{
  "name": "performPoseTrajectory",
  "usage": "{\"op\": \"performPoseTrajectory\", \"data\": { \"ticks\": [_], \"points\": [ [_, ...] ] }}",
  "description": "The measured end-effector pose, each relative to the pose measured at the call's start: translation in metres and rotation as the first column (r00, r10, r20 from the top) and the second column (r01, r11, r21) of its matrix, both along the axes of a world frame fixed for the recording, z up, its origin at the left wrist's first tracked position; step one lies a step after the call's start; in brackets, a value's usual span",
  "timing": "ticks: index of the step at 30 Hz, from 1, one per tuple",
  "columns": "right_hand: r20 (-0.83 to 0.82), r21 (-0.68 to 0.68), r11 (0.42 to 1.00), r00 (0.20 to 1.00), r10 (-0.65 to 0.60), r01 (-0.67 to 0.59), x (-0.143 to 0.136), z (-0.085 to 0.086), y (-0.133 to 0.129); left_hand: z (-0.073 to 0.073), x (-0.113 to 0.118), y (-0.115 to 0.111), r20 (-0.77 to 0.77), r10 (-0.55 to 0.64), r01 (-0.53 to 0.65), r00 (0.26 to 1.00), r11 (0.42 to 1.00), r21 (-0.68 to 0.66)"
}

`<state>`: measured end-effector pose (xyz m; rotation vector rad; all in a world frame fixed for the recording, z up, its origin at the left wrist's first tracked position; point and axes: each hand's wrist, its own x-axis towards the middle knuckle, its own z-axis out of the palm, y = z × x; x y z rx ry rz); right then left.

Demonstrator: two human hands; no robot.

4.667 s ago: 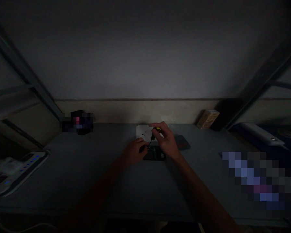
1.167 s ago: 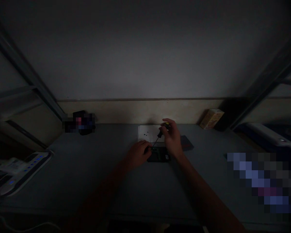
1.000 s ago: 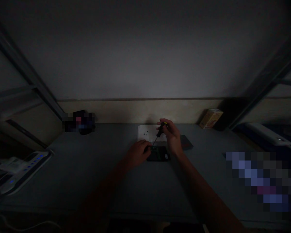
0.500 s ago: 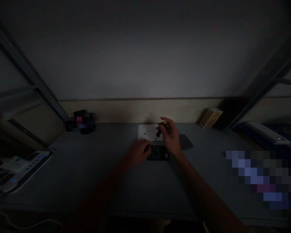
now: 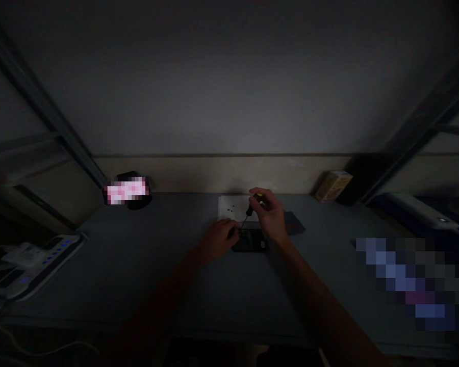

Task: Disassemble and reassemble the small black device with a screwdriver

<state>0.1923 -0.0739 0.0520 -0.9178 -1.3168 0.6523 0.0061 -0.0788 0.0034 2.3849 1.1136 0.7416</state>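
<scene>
A dark phone-like device with greenish inner parts showing lies flat on the grey table. My right hand grips a thin screwdriver with a black and yellow handle. Its tip points down at the device's upper left part. At the device's left end rests my left hand, fingers curled round its edge. Behind both hands is a white sheet with several small dark bits on it. A dark flat piece lies right of my right hand.
A power strip with cables is at the left. A small box stands near the wall at the back right. Dark items, partly blurred out, sit at the back left. A white device lies at the far right.
The fingers of my right hand have closed in more around the screwdriver handle, with the raised index finger lowered slightly. My left hand and the device look unmoved.
</scene>
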Motion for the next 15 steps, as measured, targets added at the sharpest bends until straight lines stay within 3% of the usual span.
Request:
{"op": "performPoseTrajectory", "data": {
  "ticks": [8,13,15],
  "points": [
    [-0.075,-0.018,0.987,0.985,0.155,-0.157,0.0017,-0.0029,0.0007,0.0001,0.0002,0.0004,-0.034,0.005,-0.005,0.999,1.000,0.008],
    [0.022,0.053,0.998,0.999,-0.038,0.037,-0.0020,-0.0064,-0.0005,-0.0046,0.0001,0.0020,-0.009,0.004,-0.004,1.000,1.000,0.017],
    [0.088,0.090,0.995,0.995,-0.047,0.039,-0.0020,-0.0060,-0.0008,-0.0050,0.0000,0.0021,-0.002,-0.003,0.003,1.000,1.000,0.016]
  ]
}}
